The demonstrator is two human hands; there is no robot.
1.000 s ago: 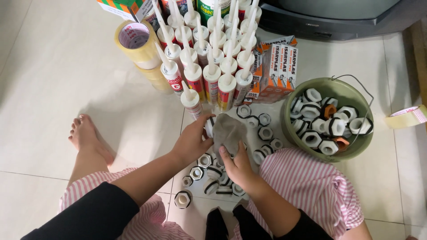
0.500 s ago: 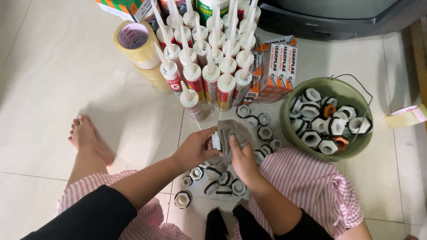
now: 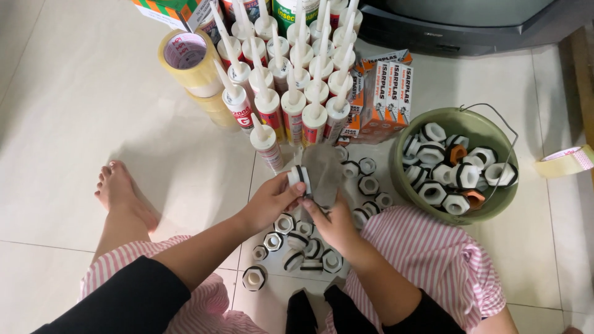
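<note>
Since the earlier frames both hands have risen slightly from the lap toward the tubes, the grey cloth (image 3: 323, 173) now lifted higher. Flooring is pale glossy tile (image 3: 80, 124), with the dark base of a television (image 3: 458, 28) along the top edge. A cluster of upright white sealant tubes (image 3: 291, 80) stands at centre top, beside stacked rolls of tan packing tape (image 3: 189, 62) and orange-and-white flat packets (image 3: 380, 93). A green bucket (image 3: 405, 179) with a wire handle, right of the hands, holds white hexagonal fittings with black rings. More such fittings (image 3: 297, 244) lie loose on the floor between the striped trouser legs. Left hand (image 3: 272, 201) pinches one white fitting (image 3: 299, 178) with a black band, fingers closed round it, just beside the cloth. Right hand (image 3: 334, 226) grips the cloth's lower end, fingers curled shut.
</note>
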